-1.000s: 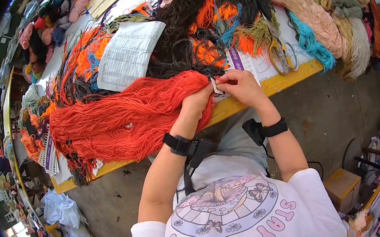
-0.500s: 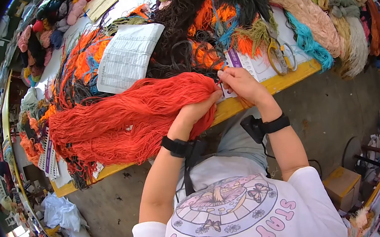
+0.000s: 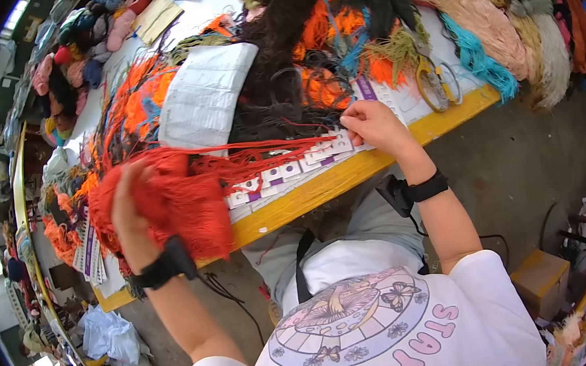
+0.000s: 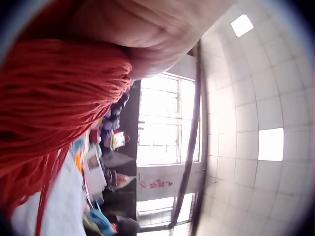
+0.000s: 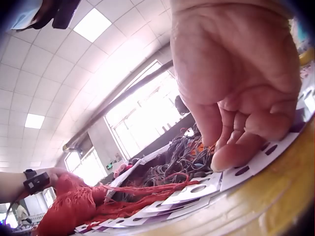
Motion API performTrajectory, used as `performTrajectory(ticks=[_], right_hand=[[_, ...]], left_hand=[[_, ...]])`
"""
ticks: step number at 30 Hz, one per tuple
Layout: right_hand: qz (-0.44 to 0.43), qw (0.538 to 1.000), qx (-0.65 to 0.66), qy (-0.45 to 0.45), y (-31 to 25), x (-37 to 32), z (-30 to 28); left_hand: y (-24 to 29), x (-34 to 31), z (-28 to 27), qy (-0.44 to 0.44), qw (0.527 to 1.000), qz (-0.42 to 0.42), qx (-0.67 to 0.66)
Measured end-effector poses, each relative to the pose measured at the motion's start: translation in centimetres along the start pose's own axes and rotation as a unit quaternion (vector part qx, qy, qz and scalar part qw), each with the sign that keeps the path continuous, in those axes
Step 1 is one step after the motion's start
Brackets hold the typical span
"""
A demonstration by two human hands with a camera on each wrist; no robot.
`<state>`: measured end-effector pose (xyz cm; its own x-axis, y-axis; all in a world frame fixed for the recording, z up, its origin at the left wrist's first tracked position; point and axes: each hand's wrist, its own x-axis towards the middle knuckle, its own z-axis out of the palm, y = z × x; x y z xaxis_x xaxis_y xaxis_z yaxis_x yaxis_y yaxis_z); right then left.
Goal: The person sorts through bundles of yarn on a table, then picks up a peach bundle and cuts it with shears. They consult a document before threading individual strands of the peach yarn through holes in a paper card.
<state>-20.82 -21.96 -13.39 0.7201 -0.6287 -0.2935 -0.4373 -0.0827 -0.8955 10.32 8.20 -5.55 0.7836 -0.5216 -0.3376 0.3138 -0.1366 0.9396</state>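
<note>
Left hand (image 3: 131, 215), mid-left of frame: fingers clenched round the red yarn bundle (image 3: 187, 197), over the desk (image 3: 323, 188) edge. Right hand (image 3: 373, 124), right of centre: curled fingertips pinching the punched card strip (image 3: 284, 171) end. Strands stretch between both hands, long axis left-right along the yellow edge; the bundle sits at the left hand

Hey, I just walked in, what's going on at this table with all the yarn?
A person is working at a yellow-edged table piled with yarn. Their left hand grips a bundle of red-orange yarn, held out to the left, and loose strands stretch from it across to the right hand. That hand pinches a punched card strip lying along the table's edge. Scissors and a printed sheet lie nearby.
</note>
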Motion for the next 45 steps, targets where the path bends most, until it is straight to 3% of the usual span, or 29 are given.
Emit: performTrajectory(ticks=[2, 4, 5, 7, 9, 12, 15, 18, 24, 27, 33, 36, 39, 41, 42, 43, 44, 45], right_hand=[[-0.044, 0.993, -0.101, 0.034, -0.6, 0.1, 0.9], [-0.113, 0.991, 0.071, 0.021, -2.8, -1.0, 3.2], [-0.139, 0.978, 0.156, 0.015, -3.8, -2.1, 4.3], [-0.084, 0.945, 0.313, -0.05, -6.8, -4.3, 5.1], [-0.109, 0.949, 0.293, -0.031, -6.2, -4.2, 5.9], [-0.059, 0.957, 0.282, -0.043, -5.9, -4.5, 5.2], [-0.063, 0.93, 0.362, -0.026, -5.9, -4.8, 5.0], [-0.056, 0.919, 0.391, -0.016, -5.2, -4.7, 4.8], [-0.127, 0.939, 0.32, -0.009, -5.3, -5.2, 5.2], [-0.081, 0.931, 0.356, -0.012, -5.0, -5.1, 5.0], [-0.035, 0.928, 0.37, -0.02, -5.5, -5.3, 4.2], [-0.135, 0.967, 0.216, 0.016, -5.3, -5.4, 5.0], [-0.219, 0.963, 0.11, 0.112, -4.6, -5.0, 5.6], [-0.127, 0.911, 0.368, 0.136, -4.6, -5.0, 5.1], [-0.078, 0.858, 0.487, 0.146, -4.6, -5.1, 4.6], [-0.044, 0.781, 0.612, 0.12, -3.6, -5.2, 2.9], [-0.011, 0.685, 0.723, 0.092, -1.9, -5.6, -0.2], [-0.068, 0.653, 0.746, 0.116, 3.1, -5.6, -4.4]], left_hand=[[-0.2, -4.4, 8.5, -0.036, 0.997, 0.007, 0.065], [-2.0, -5.6, 13.6, -0.214, 0.976, 0.044, 0.001], [-2.9, -6.0, 15.4, -0.234, 0.972, -0.017, -0.03], [-3.8, -6.2, 18.6, -0.324, 0.936, -0.051, -0.128], [-4.3, -6.6, 20.0, -0.324, 0.933, -0.066, -0.141], [-4.4, -6.7, 20.0, -0.346, 0.927, -0.07, -0.123], [-4.3, -6.8, 19.8, -0.327, 0.919, -0.115, -0.19], [-4.1, -7.4, 20.2, -0.261, 0.934, -0.104, -0.219], [-5.4, -7.1, 20.9, -0.266, 0.944, -0.074, -0.178], [-5.5, -6.9, 21.2, -0.257, 0.937, -0.112, -0.208], [-5.8, -6.8, 21.3, -0.237, 0.945, -0.11, -0.195], [-6.2, -6.6, 21.4, -0.232, 0.947, -0.104, -0.195], [-6.7, -6.6, 21.6, -0.218, 0.957, -0.046, -0.188], [-6.6, -5.4, 20.4, -0.226, 0.937, -0.065, -0.257], [-6.2, -4.7, 19.3, -0.231, 0.925, -0.075, -0.291], [-4.9, -4.4, 17.7, -0.168, 0.946, -0.018, -0.275], [-3.8, -3.3, 15.0, -0.165, 0.948, 0.032, -0.272], [-3.2, -1.9, 11.3, -0.108, 0.936, 0.067, -0.328]])
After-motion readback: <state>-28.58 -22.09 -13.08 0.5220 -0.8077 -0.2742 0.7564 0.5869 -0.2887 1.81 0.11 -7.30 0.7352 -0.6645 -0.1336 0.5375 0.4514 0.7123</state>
